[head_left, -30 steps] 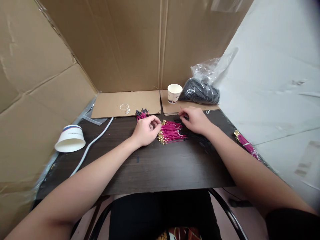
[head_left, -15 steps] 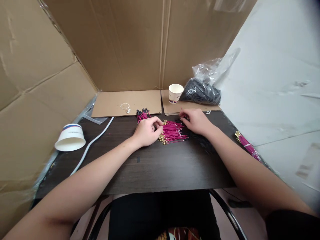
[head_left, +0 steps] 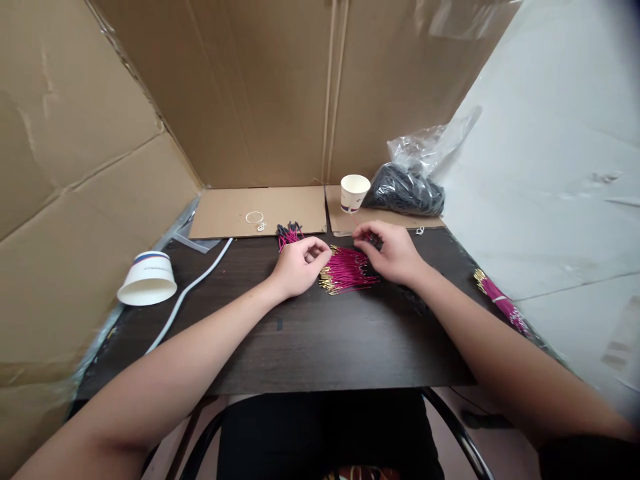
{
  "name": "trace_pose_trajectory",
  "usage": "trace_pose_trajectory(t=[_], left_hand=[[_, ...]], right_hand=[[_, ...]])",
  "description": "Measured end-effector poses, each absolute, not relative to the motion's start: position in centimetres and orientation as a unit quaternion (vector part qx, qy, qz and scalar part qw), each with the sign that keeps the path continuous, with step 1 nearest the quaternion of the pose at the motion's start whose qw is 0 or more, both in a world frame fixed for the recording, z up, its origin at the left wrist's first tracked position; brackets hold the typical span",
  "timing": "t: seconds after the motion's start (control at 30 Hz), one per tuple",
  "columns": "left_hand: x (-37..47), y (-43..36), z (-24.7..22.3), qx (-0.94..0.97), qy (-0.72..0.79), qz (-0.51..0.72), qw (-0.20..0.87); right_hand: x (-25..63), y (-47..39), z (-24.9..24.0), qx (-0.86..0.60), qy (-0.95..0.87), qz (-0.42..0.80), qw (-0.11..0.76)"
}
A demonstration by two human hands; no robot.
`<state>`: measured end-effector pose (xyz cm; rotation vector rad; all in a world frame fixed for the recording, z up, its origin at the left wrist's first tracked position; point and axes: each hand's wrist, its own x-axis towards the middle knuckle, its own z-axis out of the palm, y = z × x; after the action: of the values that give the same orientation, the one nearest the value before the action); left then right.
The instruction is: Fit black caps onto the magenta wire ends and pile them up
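A pile of short magenta wires with gold tips [head_left: 347, 270] lies on the dark table between my two hands. My left hand [head_left: 301, 265] is at its left end, thumb and fingertips closed together; what they hold, if anything, is too small to make out. Over the pile's upper right side, my right hand [head_left: 389, 250] pinches a thin red wire [head_left: 355, 219], whose end pokes up past the fingertips. Behind my left hand sits a group of magenta wires with black ends [head_left: 289, 233]. Small dark pieces [head_left: 416, 301] lie partly hidden under my right wrist.
A paper cup [head_left: 355, 193] and a clear bag of black pieces [head_left: 407, 190] stand at the back right. A tied wire bundle [head_left: 500, 301] lies at the right edge. Left are a tipped paper bowl [head_left: 147, 280] and a white cable [head_left: 187, 290]. Cardboard walls [head_left: 260, 93] enclose the table.
My right hand has shifted slightly left relative to the pile, and the red wire's end shows more clearly above its fingers. My left hand stays nearly in place. The whole view has shifted a little.
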<state>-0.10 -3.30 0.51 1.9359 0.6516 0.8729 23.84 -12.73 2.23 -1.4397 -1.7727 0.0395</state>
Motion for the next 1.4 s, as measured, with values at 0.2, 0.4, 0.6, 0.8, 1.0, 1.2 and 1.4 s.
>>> trace_pose_trajectory(t=[0.2, 0.4, 0.6, 0.8, 1.0, 1.2, 1.4], left_hand=[[0.0, -4.3, 1.5, 0.712, 0.196, 0.266, 0.619], [-0.5, -4.3, 1.7, 0.689, 0.213, 0.219, 0.657], [-0.3, -3.5, 1.5, 0.655, 0.206, 0.200, 0.699], [-0.3, -3.1, 1.3, 0.624, 0.187, 0.201, 0.731], [-0.4, -3.1, 1.2, 0.610, 0.190, 0.201, 0.742], [-0.2, -2.8, 1.6, 0.567, 0.247, 0.257, 0.743], [0.0, -2.5, 2.1, 0.523, 0.306, 0.308, 0.733]], right_hand=[[19.6, -14.1, 2.1, -0.464, -0.745, 0.045, 0.477], [19.4, -13.9, 1.4, -0.455, -0.749, 0.025, 0.481], [19.3, -14.0, 1.3, -0.440, -0.758, 0.013, 0.481], [19.0, -14.2, 1.4, -0.431, -0.757, 0.006, 0.490], [18.8, -14.5, 1.8, -0.438, -0.745, 0.028, 0.502], [19.2, -14.6, 2.1, -0.458, -0.721, 0.029, 0.520], [19.7, -14.1, 0.8, -0.456, -0.695, 0.121, 0.543]])
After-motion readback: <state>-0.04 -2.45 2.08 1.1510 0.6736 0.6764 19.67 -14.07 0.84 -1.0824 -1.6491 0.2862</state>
